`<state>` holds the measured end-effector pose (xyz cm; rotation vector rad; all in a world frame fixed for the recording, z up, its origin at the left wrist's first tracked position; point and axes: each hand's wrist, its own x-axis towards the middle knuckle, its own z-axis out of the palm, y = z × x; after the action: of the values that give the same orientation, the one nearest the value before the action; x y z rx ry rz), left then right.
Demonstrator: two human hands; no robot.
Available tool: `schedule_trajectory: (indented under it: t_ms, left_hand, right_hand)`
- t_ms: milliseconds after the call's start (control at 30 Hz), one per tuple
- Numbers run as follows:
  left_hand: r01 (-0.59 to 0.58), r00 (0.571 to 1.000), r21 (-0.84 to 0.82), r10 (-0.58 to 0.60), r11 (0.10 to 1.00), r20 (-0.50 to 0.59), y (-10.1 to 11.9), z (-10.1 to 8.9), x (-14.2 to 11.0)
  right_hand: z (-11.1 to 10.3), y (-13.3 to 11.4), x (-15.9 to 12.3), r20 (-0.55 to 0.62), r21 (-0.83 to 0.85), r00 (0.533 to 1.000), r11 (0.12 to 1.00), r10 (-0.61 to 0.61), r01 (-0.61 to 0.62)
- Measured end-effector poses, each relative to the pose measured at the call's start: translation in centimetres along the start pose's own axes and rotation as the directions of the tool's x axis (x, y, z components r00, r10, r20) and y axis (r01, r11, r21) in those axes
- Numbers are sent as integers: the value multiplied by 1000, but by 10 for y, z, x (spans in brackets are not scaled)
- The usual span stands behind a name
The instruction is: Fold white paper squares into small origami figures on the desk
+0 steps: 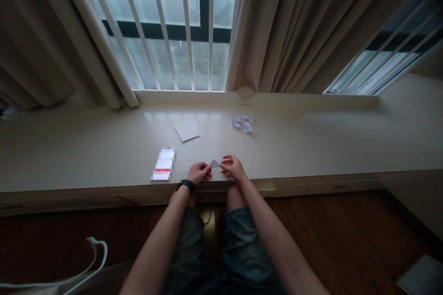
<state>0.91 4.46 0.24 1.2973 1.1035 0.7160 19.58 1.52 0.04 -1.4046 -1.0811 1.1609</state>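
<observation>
Between my hands, close to the front edge of the pale ledge, is a small folded paper triangle [214, 163] with its point away from me. My left hand [200, 172] pinches its left corner, and a dark watch circles that wrist. At the right corner, the thumb and finger of my right hand [233, 167] close on the same paper, the other fingers loosely spread. Beyond them lie a stack of white square paper [187, 130] and a cluster of small folded paper pieces [242, 122].
A lit phone [164, 164], its screen blurred, lies left of my hands on the ledge [311, 147]. Behind stand a barred window [173, 55] and beige curtains [277, 23]. A white curved cord or strap [100, 256] shows at lower left, above the wooden floor [346, 239].
</observation>
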Motion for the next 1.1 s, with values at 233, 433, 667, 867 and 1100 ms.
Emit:
schedule_trajectory:
  t_ms: [233,433,667,867,1100]
  left_hand:
    - [-70,997,53,70,996,17,4,1,-7]
    - [-125,991,170,116,977,64,2,2,-11]
    - [-91,996,88,92,992,-1,3,6,-13]
    - [-77,997,-15,77,997,4,3,7,-14]
    - [-59,998,-6,59,998,32,3,10,-13]
  right_hand:
    - [10,6,-1,-27,18,990,990,-138,138]
    - [9,2,-9,1,89,994,991,-105,104]
    - [8,5,-11,6,23,990,990,-142,142]
    - [2,10,-9,59,-3,988,990,-142,142]
    - [1,8,-7,-13,111,996,990,-85,86]
